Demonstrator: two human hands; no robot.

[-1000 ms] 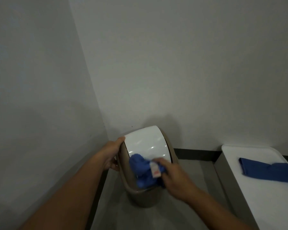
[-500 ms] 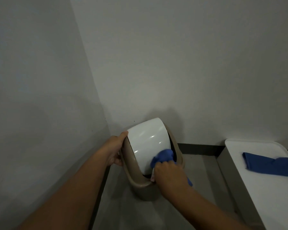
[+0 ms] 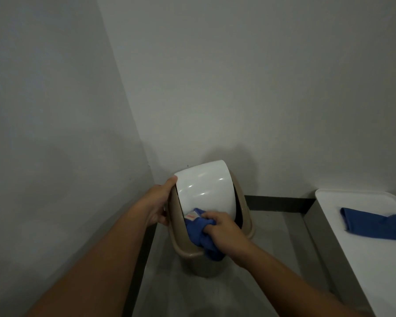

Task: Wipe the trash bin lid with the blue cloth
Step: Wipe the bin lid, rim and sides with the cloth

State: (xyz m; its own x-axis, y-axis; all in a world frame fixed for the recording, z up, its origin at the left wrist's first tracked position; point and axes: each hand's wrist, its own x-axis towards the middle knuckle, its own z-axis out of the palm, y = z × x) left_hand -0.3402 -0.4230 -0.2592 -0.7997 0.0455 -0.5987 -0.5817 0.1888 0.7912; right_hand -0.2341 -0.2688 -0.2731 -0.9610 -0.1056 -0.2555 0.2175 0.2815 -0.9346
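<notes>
the trash bin (image 3: pixel 212 259), a tan one, stands on the floor in the corner where two grey walls meet. its white swing lid (image 3: pixel 206 189) is tipped up, the upper edge toward the wall and the lower edge dipping into the bin's mouth. the left hand (image 3: pixel 157 208) is curled round the bin's left rim, thumb tip touching the lid's upper left corner, so it seems to steady both bin and lid. the right hand (image 3: pixel 224 229) is closed in a fist on the blue cloth (image 3: pixel 200 232), which is bunched up and pressed against the lower edge of the lid; a small tag shows on the cloth near the lid, and a tail of it hangs over the bin's front rim.

as to progress, the wiping looks under way rather than finished: the cloth sits only at the bottom strip of the lid, and the wide glossy face above it is bare of cloth right now. whether that face has been wiped cannot be read from its shine. what seems left is to carry the cloth over the rest of the face and the side edges, and maybe the underside, which is hidden.

off to the right a second blue cloth (image 3: pixel 375 225) lies on a white tabletop (image 3: pixel 329 200), well apart from the bin
</notes>
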